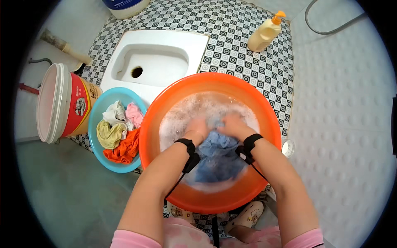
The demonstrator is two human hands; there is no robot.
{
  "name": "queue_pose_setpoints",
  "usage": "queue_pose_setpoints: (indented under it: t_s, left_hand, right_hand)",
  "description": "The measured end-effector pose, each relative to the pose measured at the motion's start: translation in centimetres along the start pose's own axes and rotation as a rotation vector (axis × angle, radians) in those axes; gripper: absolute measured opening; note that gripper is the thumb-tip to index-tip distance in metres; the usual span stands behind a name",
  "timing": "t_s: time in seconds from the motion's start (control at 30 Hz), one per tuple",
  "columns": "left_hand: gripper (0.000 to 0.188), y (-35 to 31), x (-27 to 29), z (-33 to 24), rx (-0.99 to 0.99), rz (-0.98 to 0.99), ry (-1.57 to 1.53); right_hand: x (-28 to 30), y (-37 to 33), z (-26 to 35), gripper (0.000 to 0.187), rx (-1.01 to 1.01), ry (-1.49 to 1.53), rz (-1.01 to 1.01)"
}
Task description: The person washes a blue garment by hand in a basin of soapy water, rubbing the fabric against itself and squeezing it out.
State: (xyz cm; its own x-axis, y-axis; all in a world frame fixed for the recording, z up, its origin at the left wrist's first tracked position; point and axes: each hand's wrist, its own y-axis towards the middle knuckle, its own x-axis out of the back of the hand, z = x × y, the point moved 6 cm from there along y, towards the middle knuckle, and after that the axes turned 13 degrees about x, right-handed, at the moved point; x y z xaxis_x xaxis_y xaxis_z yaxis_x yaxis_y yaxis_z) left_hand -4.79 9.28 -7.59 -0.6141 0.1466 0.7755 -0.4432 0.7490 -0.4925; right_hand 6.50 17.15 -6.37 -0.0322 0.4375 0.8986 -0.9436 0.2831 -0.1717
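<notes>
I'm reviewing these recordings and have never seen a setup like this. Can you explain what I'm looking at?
There is no machine here: each grip is a person's bare hand. The single picture comes from a wide fisheye camera on that person's head, looking down, so straight edges bend near the rim.

The left grip and right grip are in sudsy water in a large orange basin, at a blue cloth. Blur and suds hide the fingers, so how firmly it is held can't be told. Both wrists wear black straps.

The basin is on a patterned tile floor. To its left is a smaller blue basin of coloured cloths; beyond stands a pump bottle.
</notes>
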Motion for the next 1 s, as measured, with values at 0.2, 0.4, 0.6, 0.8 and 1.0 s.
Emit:
queue_pose_setpoints:
  t_s: [0.2, 0.4, 0.6, 0.8, 1.0]
  left_hand:
    - [0.037, -0.2, 8.3, -0.5, 0.203, -0.092, -0.598]
    - [0.031, -1.3, 9.8, -1.9, 0.007, -0.158, -0.195]
    - [0.083, -5.3, 4.5, -0.2, -0.133, -0.117, 0.375]
    - [0.092, -9.0, -0.1, 1.2, -0.164, 0.205, 0.45]
    - [0.084, -5.9, -1.9, 1.5, 0.011, 0.256, 0.508]
  right_hand:
    - [12.0, -1.7, 2.9, 0.037, -0.069, 0.259, -0.393]
    - [10.8, -2.2, 1.1, 0.065, -0.257, 0.254, -0.468]
    - [2.6, -4.6, 4.4, 0.082, -0.067, -0.135, 0.117]
    - [-0.3, -8.1, 7.1, 0.081, 0.012, -0.088, 0.282]
    - [-1.7, -5.0, 4.8, 0.08, 0.016, -0.127, 0.226]
